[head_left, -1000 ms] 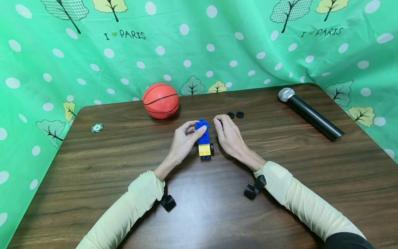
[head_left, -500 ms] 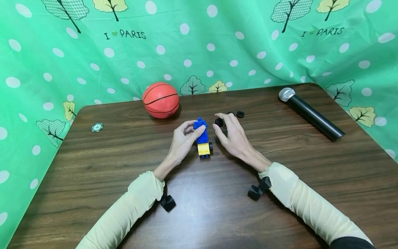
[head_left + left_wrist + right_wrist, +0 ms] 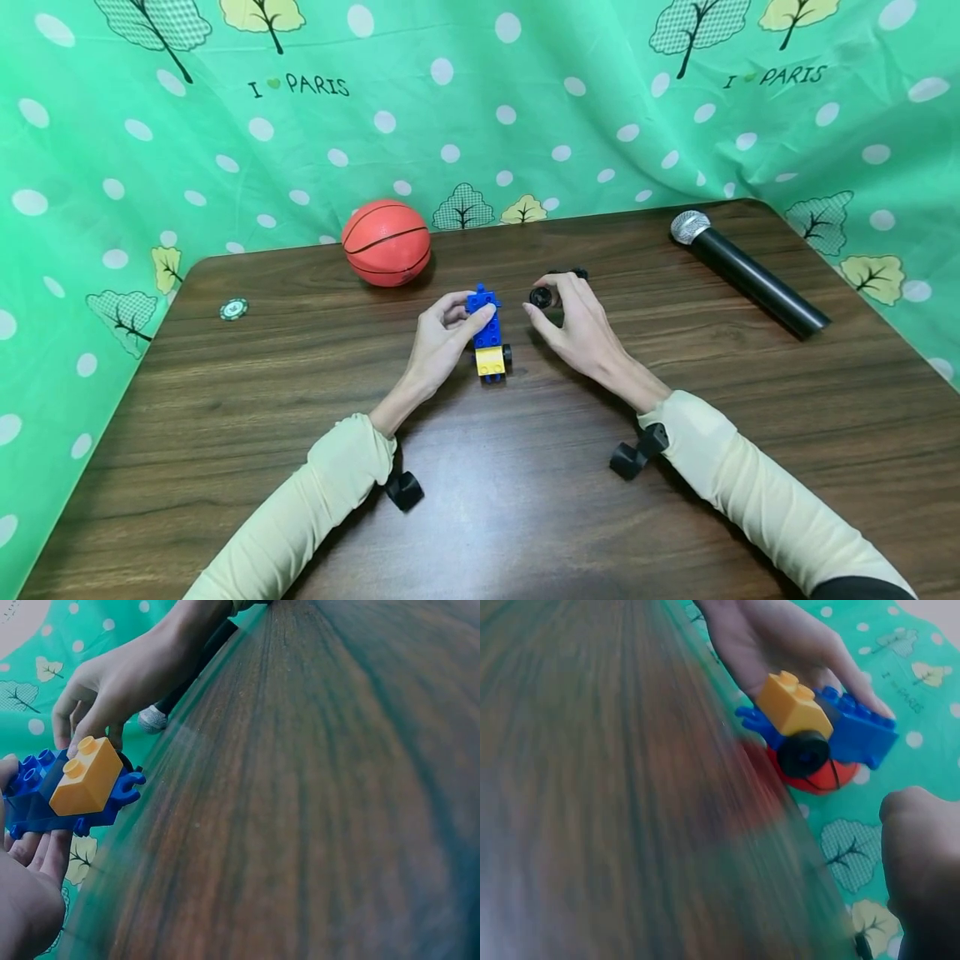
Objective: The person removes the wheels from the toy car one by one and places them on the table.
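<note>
In the head view my left hand [image 3: 447, 337] grips a toy car [image 3: 489, 333] of blue and yellow building blocks, thumb on top of the blue part. A black wheel [image 3: 804, 754] shows on the car's side by the yellow block [image 3: 793, 705] in the right wrist view. To the right of the car, my right hand [image 3: 581, 333] has a loose black wheel [image 3: 540, 297] between its bent index finger and thumb. The exact contact is partly hidden. In the left wrist view the car's blue hooked end [image 3: 129, 787] faces the camera.
More black wheels [image 3: 580, 273] lie just behind my right hand, partly covered by it. A red toy basketball [image 3: 387, 242] sits at the back of the wooden table [image 3: 465, 517]. A microphone [image 3: 757, 279] lies at right, a poker chip [image 3: 234, 309] at left.
My right hand has moved right, away from the car, with its fingers spread wider; the loose wheel has come into sight and shifted right with it. The left hand and car have barely moved.
</note>
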A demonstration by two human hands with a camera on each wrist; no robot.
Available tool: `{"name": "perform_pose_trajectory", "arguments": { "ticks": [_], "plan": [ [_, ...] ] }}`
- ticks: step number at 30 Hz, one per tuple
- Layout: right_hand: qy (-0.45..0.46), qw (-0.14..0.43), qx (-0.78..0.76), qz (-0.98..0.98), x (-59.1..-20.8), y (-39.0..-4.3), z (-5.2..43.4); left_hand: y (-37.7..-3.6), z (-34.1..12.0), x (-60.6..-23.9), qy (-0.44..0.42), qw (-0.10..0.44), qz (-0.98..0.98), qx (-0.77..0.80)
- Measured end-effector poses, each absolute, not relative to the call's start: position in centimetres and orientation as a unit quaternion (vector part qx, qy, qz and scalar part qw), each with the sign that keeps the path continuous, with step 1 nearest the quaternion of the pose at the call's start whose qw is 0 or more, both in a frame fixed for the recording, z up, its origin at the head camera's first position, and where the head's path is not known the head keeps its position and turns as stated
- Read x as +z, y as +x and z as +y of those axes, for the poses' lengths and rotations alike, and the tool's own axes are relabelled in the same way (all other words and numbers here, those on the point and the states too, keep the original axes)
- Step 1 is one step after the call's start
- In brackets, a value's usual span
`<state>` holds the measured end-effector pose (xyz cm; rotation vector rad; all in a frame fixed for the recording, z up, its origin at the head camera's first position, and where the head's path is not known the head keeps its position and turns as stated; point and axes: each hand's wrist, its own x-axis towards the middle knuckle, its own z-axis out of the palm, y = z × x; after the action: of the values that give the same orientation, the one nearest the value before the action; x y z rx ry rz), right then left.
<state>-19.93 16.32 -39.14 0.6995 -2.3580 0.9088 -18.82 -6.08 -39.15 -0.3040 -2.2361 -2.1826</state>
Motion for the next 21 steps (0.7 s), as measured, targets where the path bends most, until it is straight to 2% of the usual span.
{"name": "perform_pose_trajectory", "arguments": {
  "ticks": [21],
  "plan": [
    [0.212, 0.205, 0.327, -0.898, -39.3, -21.1, 21.8, -18.8, -6.3, -39.3, -0.105, -0.007, -0.712, -0.694]
  ]
}}
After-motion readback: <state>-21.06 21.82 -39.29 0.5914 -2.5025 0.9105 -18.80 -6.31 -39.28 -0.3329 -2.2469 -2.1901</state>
